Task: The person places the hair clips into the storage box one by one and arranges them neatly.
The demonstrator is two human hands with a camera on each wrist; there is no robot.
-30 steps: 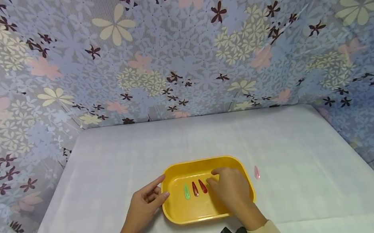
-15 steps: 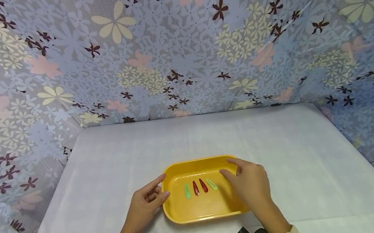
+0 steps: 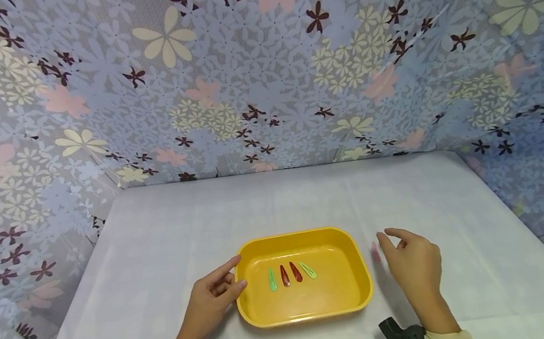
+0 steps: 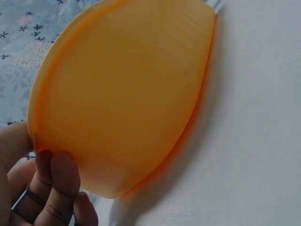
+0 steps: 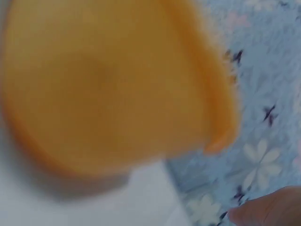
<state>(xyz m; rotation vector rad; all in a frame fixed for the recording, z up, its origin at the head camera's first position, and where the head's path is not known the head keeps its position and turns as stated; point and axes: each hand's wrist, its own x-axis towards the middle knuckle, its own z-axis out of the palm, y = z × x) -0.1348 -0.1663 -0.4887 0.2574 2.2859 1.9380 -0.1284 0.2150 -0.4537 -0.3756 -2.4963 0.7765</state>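
Observation:
In the head view a yellow tray (image 3: 323, 296) stands on the table. My left hand (image 3: 212, 295) holds its left edge, with fingertips against its outer wall in the left wrist view. In the tray lie, side by side, a green hair clip (image 3: 272, 280), two red hair clips (image 3: 285, 276) and a light green hair clip (image 3: 307, 269) set at a slant. A pink hair clip (image 3: 375, 252) lies on the table just right of the tray. Right beside that clip hovers my right hand (image 3: 413, 265), thumb and forefinger apart, nothing between them.
A white cloth (image 3: 179, 218) covers the table. Flowered fabric (image 3: 248, 79) hangs behind the table and along both sides. Black wrist mounts (image 3: 408, 336) sit at both cuffs.
My right hand has let go of the light green hair clip in the tray. It has moved right, out over the table beside the pink clip. The left hand stays put.

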